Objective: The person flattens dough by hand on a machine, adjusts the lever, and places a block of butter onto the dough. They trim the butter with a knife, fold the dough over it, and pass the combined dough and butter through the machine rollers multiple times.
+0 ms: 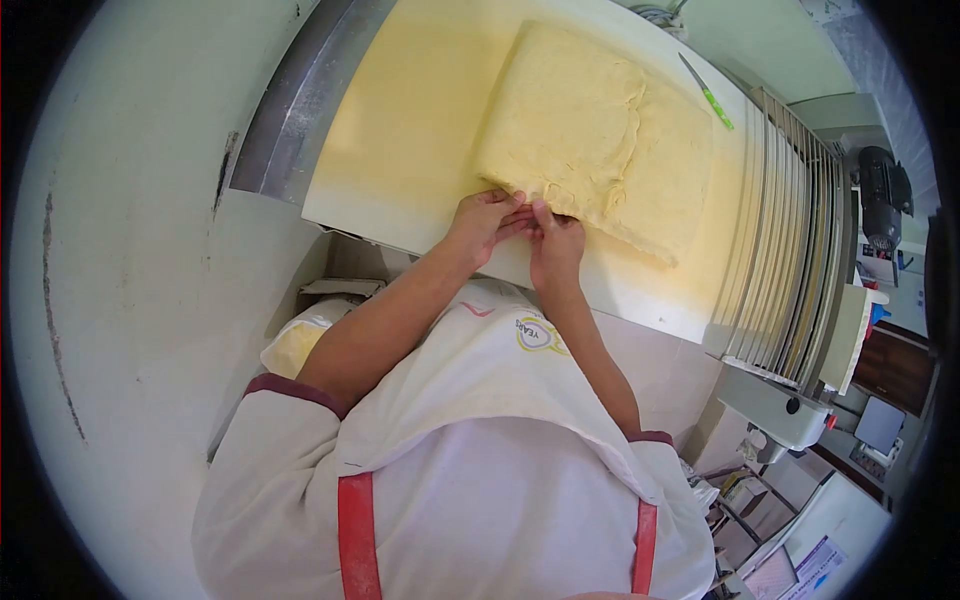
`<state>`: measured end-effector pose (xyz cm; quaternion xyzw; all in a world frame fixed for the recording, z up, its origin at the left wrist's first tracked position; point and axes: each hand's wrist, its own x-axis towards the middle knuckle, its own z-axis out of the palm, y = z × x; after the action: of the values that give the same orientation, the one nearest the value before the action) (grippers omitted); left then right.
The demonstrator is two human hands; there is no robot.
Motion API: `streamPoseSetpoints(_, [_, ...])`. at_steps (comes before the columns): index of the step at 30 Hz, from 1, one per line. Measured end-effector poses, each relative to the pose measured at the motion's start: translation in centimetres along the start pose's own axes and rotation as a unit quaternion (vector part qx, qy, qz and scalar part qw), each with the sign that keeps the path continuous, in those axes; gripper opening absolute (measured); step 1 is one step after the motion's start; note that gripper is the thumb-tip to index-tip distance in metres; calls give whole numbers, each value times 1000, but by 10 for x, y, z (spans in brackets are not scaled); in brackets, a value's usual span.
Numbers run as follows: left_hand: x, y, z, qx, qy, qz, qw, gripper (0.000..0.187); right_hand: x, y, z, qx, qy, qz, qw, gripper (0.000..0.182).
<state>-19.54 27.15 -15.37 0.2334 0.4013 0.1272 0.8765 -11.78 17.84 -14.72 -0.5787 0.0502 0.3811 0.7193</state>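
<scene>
A large, thick slab of pale yellow dough point(560, 115) lies on the worktable, with a rough seam running across its top right of the middle. At its near edge, my left hand point(484, 222) pinches the dough rim between thumb and fingers. Close beside it, my right hand point(558, 240) grips the same edge with the thumb on top. The fingertips of both hands almost meet there, and the right fingers are partly hidden under the dough.
The pale worktable point(400, 130) has a yellowish dusting. A knife with a green handle point(715, 105) lies near its far right edge. Metal bars of a machine guard point(785, 240) stand at the right, a dark motor point(882, 195) beyond. A metal strip point(300, 110) borders the left end.
</scene>
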Motion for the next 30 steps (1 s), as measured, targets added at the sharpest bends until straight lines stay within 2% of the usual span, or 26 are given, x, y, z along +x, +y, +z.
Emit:
streamPoseSetpoints(3, [-11,17,5,-10,-32,-66,997,23,8,1,1,20,3,-27,999,33])
streamPoseSetpoints(6, [2,11,-1,-9,14,34,999,26,-1,0,2,20,19,-16,999,31])
streamPoseSetpoints(9, [3,4,-8,55,54,64,995,30,-3,2,7,-4,-1,14,1000,29])
streamPoseSetpoints(11, [3,5,-10,62,48,59,995,32,1,8,5,-7,-39,44,998,28])
streamPoseSetpoints(12, [-1,9,-8,65,44,57,995,32,2,7,6,7,-29,29,999,29])
streamPoseSetpoints(15, [-12,28,-5,64,-3,-25,998,27,4,2,12,37,-13,-2,999,30])
streamPoseSetpoints(18, [-1,32,-8,137,57,30,988,27,-2,3,11,28,-7,1,1000,29])
streamPoseSetpoints(21, [4,29,-23,217,47,31,975,30,3,3,12,10,-3,10,1000,28])
streamPoseSetpoints(24, [5,32,-29,209,17,22,978,31,4,6,8,8,-6,16,1000,28])
streamPoseSetpoints(27, [-5,48,-28,242,-5,-33,970,27,7,7,6,13,-5,15,1000,28])
streamPoseSetpoints(30, [6,48,-29,217,14,-4,976,26,6,5,7,13,-2,20,1000,26])
